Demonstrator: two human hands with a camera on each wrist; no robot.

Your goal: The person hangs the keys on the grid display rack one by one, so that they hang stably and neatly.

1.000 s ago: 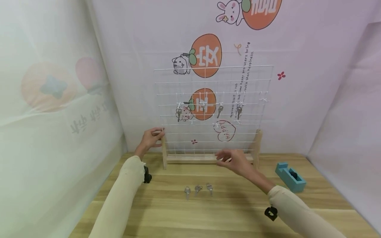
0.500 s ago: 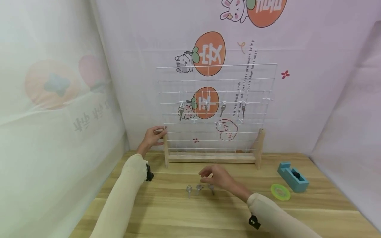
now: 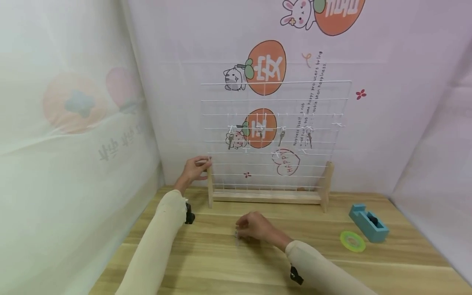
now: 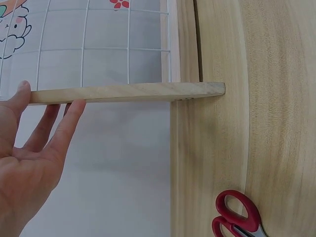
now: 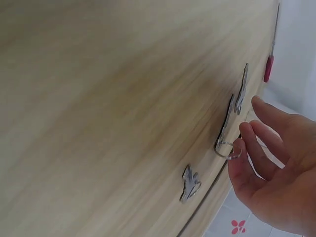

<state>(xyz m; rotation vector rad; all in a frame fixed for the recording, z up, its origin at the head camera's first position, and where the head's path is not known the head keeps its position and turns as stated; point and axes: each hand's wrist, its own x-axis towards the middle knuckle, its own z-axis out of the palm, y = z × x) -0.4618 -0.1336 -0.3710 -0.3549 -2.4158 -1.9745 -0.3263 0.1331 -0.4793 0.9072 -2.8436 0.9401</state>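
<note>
Four keys [image 3: 281, 136] already hanging mid-frame on the wire rack [image 3: 274, 135]. Three keys [image 5: 232, 116] left on the table [image 3: 228, 262] — right hand [image 3: 254, 227] curling over them, none gripped yet. Left hand [image 3: 195, 169], fingers straight, steadying the rack's post [image 4: 123, 93].

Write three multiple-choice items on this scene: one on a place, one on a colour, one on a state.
1. Where is the right hand?
A. on the scissors
B. low over the keys on the table
C. in the person's lap

2. What colour is the dispenser?
A. red
B. yellow
C. blue

3. How is the rack placed?
A. upright
B. flat on its face
C. lifted off the table

Answers:
1 B, the wrist view shows its fingers at a key's ring.
2 C, it is plainly blue in the head view.
3 A, it stands on its wooden feet.
</note>
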